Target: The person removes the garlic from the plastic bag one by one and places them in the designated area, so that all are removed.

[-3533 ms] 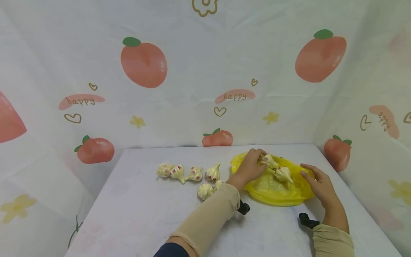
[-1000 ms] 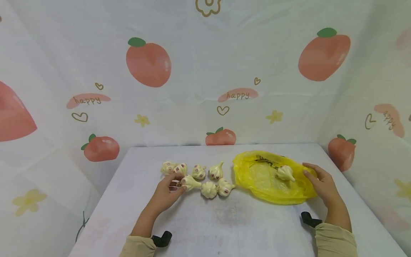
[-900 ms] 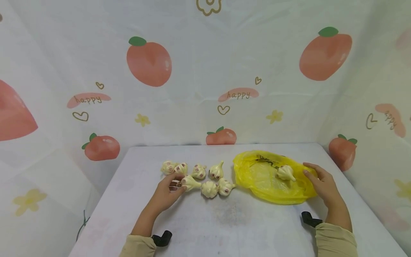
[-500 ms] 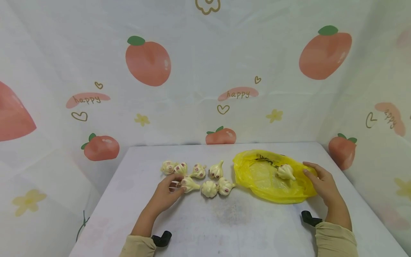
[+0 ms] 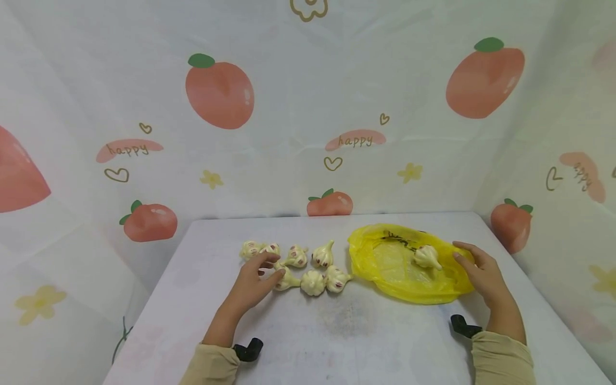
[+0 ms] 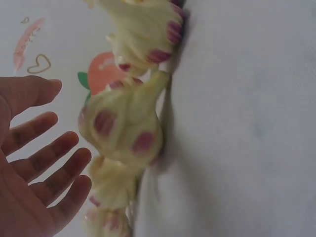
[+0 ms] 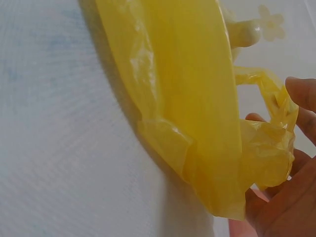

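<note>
My left hand (image 5: 254, 280) is held with fingers spread, right beside a cream garlic bulb (image 5: 287, 282) at the left end of the front row. In the left wrist view a gap shows between the fingers and that purple-patched bulb (image 6: 123, 126), which lies on the table. At the right, my right hand (image 5: 487, 278) holds the rim of a yellow plastic bag (image 5: 409, 291), thumb on the inner side and fingers outside. One garlic bulb (image 5: 426, 257) sits inside the bag. The right wrist view shows the bag's crumpled edge (image 7: 266, 153) between thumb and fingers.
Two more bulbs fill out the front row, a middle one (image 5: 313, 283) and a right one (image 5: 337, 279) close to the bag. Behind them several bulbs, among them an upright one (image 5: 323, 254), form a back row. A fruit-printed cloth (image 5: 269, 171) hangs behind the white table (image 5: 308, 342).
My left hand came out of the bag with a garlic bulb, set it at the front row's left end and has let go, drawing slightly back. The right hand keeps its place at the bag.
</note>
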The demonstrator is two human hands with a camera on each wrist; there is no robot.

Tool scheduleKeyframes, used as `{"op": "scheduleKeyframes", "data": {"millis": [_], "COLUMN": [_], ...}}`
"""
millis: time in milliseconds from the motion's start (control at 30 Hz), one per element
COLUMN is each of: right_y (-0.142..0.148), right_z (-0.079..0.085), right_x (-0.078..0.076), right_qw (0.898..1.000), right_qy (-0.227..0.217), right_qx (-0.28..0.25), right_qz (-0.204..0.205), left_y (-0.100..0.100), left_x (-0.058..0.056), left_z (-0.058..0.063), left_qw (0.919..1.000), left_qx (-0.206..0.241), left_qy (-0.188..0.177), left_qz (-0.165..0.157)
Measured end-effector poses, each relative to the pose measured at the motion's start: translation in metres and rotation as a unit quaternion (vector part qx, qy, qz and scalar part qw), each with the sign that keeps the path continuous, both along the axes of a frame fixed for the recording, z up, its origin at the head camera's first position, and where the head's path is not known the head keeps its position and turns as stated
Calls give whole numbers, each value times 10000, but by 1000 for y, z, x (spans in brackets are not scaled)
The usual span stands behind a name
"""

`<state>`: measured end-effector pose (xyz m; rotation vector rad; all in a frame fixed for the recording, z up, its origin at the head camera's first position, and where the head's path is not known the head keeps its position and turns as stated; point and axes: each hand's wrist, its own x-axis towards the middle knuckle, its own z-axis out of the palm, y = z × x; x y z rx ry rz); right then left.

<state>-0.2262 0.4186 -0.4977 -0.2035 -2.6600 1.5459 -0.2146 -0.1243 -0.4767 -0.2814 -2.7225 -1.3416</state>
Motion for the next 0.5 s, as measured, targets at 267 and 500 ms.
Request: {"op": "scheduleKeyframes", "data": {"millis": [267,500], "right_y": [1,1], "right_z": [0,0], "right_x": [1,0], "right_qw": [10000,10000], "right_qy": [-3,-48], "right_qx": [-19,-4], "right_qz": [23,-6], "left_y": [30,64], "left_x": [-11,-22], "left_z": [17,28], "left_qw": [9980,9933], "left_qx": [243,368], "left_qy": [155,307], "left_qz": [-560,-1051]}}
